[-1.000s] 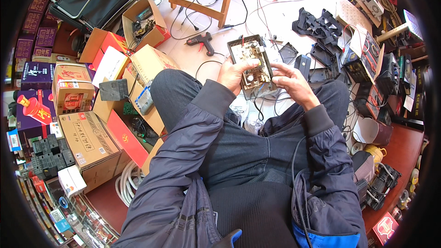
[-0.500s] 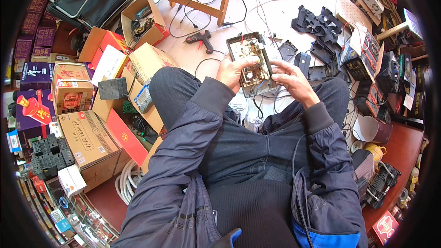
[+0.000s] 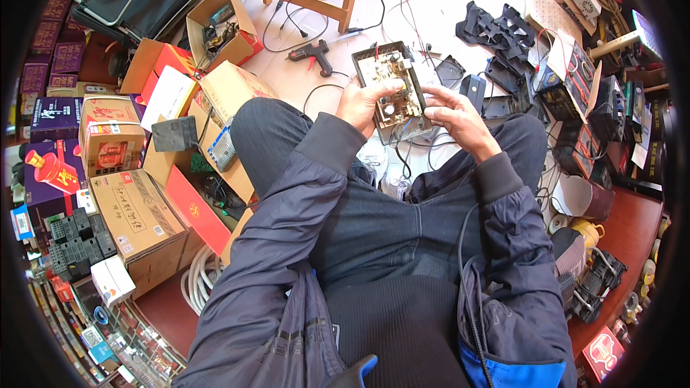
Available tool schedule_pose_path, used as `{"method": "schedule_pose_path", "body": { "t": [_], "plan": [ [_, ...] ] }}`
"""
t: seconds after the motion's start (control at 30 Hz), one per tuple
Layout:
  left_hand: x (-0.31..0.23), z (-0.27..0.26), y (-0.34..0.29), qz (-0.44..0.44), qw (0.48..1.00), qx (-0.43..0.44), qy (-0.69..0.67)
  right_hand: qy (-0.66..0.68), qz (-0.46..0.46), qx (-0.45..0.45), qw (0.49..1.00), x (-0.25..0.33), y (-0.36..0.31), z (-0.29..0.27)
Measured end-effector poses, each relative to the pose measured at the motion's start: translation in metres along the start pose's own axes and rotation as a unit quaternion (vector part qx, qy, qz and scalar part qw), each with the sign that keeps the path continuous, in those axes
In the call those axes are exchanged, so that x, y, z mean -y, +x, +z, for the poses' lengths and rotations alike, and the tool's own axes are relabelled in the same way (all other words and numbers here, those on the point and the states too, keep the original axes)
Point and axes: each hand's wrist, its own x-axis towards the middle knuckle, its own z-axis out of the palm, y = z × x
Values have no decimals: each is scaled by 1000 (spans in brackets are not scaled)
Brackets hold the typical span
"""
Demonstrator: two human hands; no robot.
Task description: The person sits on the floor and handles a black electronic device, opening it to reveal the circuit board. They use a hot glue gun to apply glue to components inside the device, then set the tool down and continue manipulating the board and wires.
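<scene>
My left hand (image 3: 359,105) grips a circuit board in a black plastic casing (image 3: 392,92), tilted over my lap. Its thumb presses on the face of the board, while the other fingers are hidden behind the casing. Tan board surface and small parts show inside the dark rim. At the right edge of the casing is my right hand (image 3: 460,118), its fingers loosely stretched and apart, the tips at or very near the rim. A dark cable (image 3: 404,164) hangs below the casing.
A black glue gun (image 3: 313,56) lies on the floor beyond my left hand. Open cardboard boxes (image 3: 226,29) crowd the left. Black plastic pieces (image 3: 496,32) and cables lie at the far right. A wooden stool (image 3: 305,1) stands ahead.
The whole view has shifted slightly. Both hands keep nearly the same pose around the cased circuit board.
</scene>
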Motion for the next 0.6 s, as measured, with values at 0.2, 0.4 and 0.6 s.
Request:
{"method": "schedule_pose_path", "body": {
  "t": [0.2,0.4,0.6],
  "plan": [
    [4,-2,3,0,1000,-10,1,11,-3,7,1000,-4,1,-3],
    [3,-1,2,9,1000,-2,0,19,-7,13,1000,-4,1,-4],
    [0,0,1,-9,1000,-7,1,8,-7,1,1000,-6,2,-5]
  ]
}}
